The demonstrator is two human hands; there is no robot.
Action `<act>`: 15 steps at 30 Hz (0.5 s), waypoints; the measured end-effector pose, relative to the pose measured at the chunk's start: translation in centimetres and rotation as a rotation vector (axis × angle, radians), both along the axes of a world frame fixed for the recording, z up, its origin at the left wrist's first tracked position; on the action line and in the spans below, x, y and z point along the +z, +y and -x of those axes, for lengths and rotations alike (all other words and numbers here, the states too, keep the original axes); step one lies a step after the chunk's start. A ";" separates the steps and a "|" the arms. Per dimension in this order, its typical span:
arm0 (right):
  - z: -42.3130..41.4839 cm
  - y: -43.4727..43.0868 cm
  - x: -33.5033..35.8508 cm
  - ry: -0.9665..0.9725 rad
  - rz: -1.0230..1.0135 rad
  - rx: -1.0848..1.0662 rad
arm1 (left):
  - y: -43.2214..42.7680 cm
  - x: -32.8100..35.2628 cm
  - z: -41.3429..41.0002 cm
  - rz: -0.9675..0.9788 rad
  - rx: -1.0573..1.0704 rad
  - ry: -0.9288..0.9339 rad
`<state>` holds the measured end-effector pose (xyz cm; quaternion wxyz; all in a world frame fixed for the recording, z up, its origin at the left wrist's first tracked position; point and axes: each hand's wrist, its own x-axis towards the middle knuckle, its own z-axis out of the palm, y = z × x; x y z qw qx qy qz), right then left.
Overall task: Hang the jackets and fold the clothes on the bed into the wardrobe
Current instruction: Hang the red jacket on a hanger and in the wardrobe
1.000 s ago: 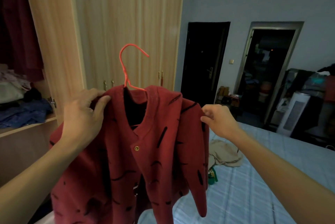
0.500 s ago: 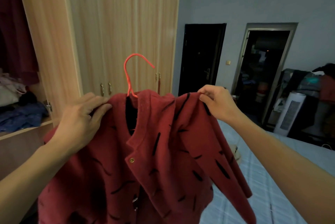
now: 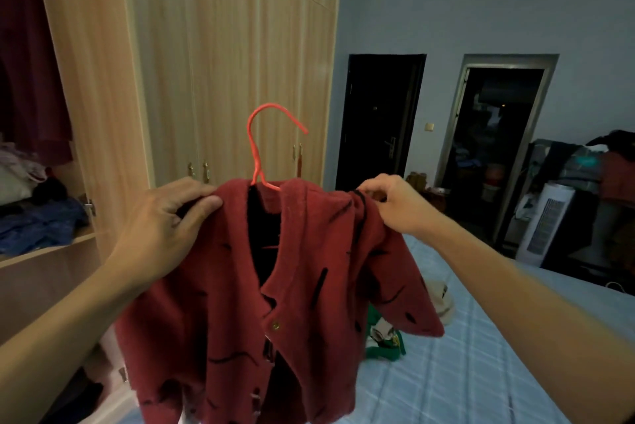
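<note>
Above the bed (image 3: 481, 337), in front of the wardrobe (image 3: 223, 62), a red jacket (image 3: 275, 303) hangs on a hanger (image 3: 258, 145), held up at chest height between both hands. The left hand (image 3: 165, 227) pinches the jacket's left shoulder, thumb over the cloth; the right hand (image 3: 395, 203) grips the other shoulder with fingers closed on the fabric. The step in hand looks like seating the jacket squarely on the hanger before it goes away. Whether the hanger's arms sit fully inside both shoulders is hard to tell, since the cloth hides them. Next would be freeing one hand to take the hook and carrying it left to the open compartment. More clothes (image 3: 385, 337) lie on the bed just behind the jacket's sleeve.
</note>
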<state>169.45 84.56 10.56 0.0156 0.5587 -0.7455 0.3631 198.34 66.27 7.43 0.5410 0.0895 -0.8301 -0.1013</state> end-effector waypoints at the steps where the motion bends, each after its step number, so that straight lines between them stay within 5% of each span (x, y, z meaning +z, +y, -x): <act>1: -0.6 0.2 -0.1 -0.083 -0.040 0.009 | 0.0 -0.1 0.2 -0.021 0.029 -0.002; 4: -1.5 0.9 -0.3 -0.332 -0.156 0.046 | -0.1 -1.0 0.5 -0.078 0.109 -0.018; 8: -1.8 2.3 0.0 -0.423 -0.242 0.276 | -0.5 -2.0 0.4 -0.135 0.156 -0.032; 15: -3.2 0.1 -1.2 0.126 -0.021 0.202 | 0.2 -2.0 0.0 -0.179 0.183 -0.018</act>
